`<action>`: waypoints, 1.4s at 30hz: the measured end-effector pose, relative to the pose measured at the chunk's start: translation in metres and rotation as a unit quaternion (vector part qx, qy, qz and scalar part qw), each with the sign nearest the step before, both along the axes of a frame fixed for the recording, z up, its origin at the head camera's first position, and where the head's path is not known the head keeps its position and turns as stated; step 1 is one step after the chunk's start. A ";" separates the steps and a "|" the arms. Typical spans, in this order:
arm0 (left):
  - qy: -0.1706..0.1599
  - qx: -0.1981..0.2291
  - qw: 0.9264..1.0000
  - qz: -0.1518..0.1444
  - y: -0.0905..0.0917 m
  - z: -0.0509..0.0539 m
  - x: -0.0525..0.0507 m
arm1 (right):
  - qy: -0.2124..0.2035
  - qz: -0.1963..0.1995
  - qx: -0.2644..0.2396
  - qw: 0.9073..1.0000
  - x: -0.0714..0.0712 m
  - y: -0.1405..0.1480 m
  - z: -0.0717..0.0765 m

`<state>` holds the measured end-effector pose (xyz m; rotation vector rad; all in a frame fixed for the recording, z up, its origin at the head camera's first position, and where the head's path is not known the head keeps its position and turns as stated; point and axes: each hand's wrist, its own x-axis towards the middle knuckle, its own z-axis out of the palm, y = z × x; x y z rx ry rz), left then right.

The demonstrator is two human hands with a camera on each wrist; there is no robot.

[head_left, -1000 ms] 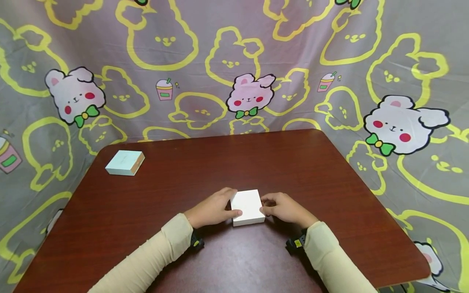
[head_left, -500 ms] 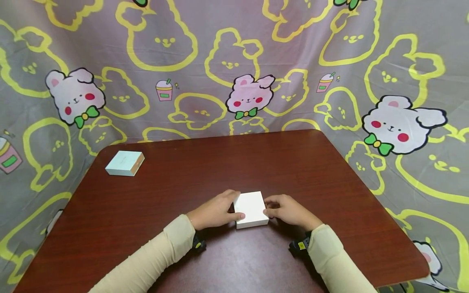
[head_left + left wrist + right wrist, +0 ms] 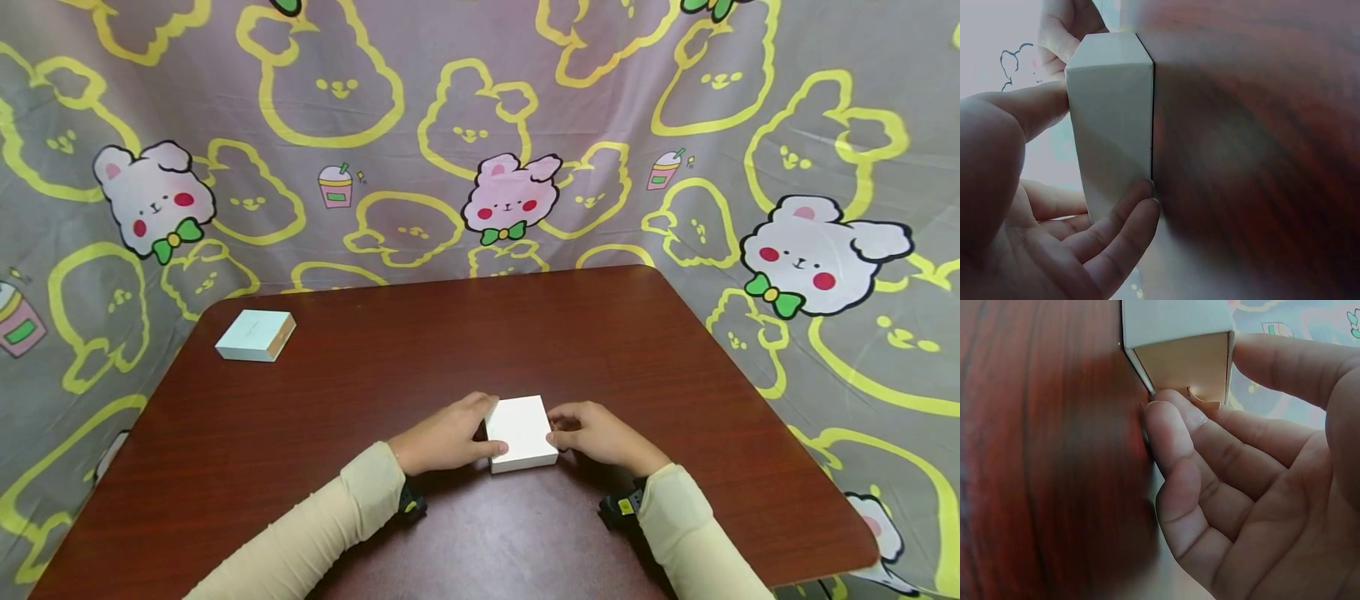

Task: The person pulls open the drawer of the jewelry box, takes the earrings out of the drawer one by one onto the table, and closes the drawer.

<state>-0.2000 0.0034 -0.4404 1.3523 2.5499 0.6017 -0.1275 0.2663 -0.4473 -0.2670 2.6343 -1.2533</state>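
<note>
A flat white box (image 3: 521, 433) lies on the table in front of me, between both hands. My left hand (image 3: 447, 435) grips its left side, the thumb over the near top edge and the fingers along the far side and end. At the right end, my right hand (image 3: 606, 435) has its thumb against the top edge and its fingers curled close to the end face. In the right wrist view, that end face (image 3: 1179, 362) is cream, and a small tan pull tab (image 3: 1205, 402) sticks out beside the fingertips. The box's far side is hidden in the head view.
A pale mint box (image 3: 257, 333) with a tan side stands at the table's far left. The brown wooden table (image 3: 360, 350) has a patterned grey cloth (image 3: 420, 108) hanging behind it and along its sides.
The white box has shifted a little to the right and towards me, with both hands moving along with it. The mint box stays in its place.
</note>
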 end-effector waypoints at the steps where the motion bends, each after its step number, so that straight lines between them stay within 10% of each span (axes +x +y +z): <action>1: 0.000 -0.002 1.000 -0.001 0.000 0.001 0.001 | -0.001 0.000 0.001 1.000 0.001 0.001 0.000; 42: 0.018 -0.001 0.999 -0.028 0.025 -0.005 0.014 | -0.005 -0.012 0.010 1.000 0.019 0.030 0.004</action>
